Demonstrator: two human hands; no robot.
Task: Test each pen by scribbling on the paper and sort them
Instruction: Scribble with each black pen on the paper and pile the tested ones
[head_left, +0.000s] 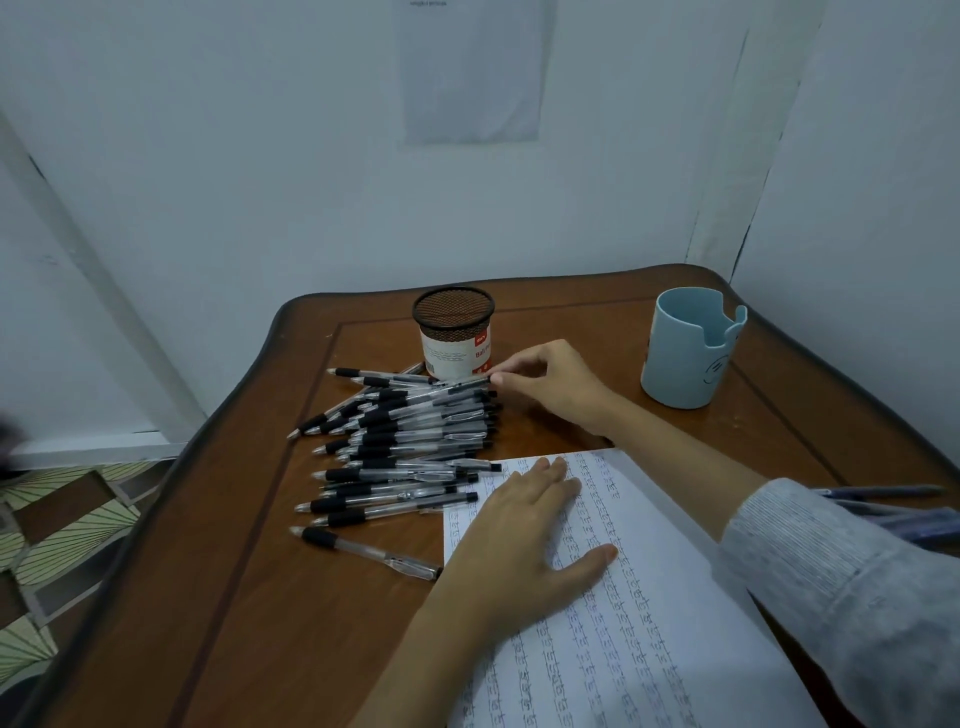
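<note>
A pile of several clear pens with black grips (400, 447) lies on the brown table, left of centre. My right hand (550, 382) reaches over to the pile's far end and pinches the back end of one pen (462, 384) at the top. My left hand (524, 540) rests flat, fingers straight, on the white paper (649, 613), which is covered with rows of scribbles. A black mesh pen holder (454, 332) stands just behind the pile. A light blue cup holder (688, 348) stands at the back right.
The table (249, 597) has a raised dark rim and stands in a corner of pale walls. A few blue pens (883, 499) lie at the right edge, partly behind my sleeve. Patterned floor shows at the lower left.
</note>
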